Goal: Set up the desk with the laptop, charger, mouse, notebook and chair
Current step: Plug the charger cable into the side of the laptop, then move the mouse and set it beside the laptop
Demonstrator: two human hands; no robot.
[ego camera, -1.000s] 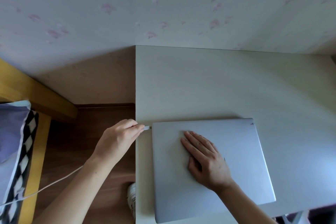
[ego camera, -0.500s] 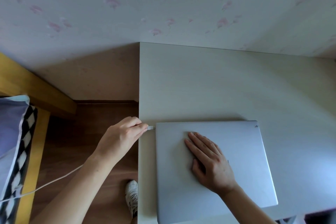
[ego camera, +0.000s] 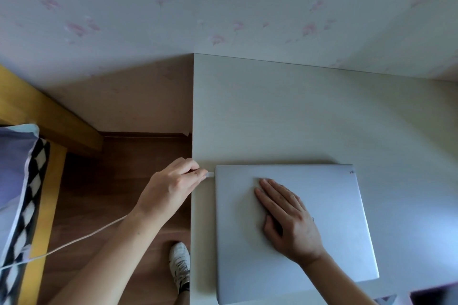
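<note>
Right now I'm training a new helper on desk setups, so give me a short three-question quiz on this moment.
1. True or false: the laptop lies shut on the desk.
2. What does the left hand pinch? A) a mouse B) the charger plug C) a notebook
3. Fill in: the right hand rests flat on the laptop's ____.

Key: 1 true. 2 B; the plug sits at the laptop's left edge, and its white cable trails off to the left under the forearm. 3 lid.
</note>
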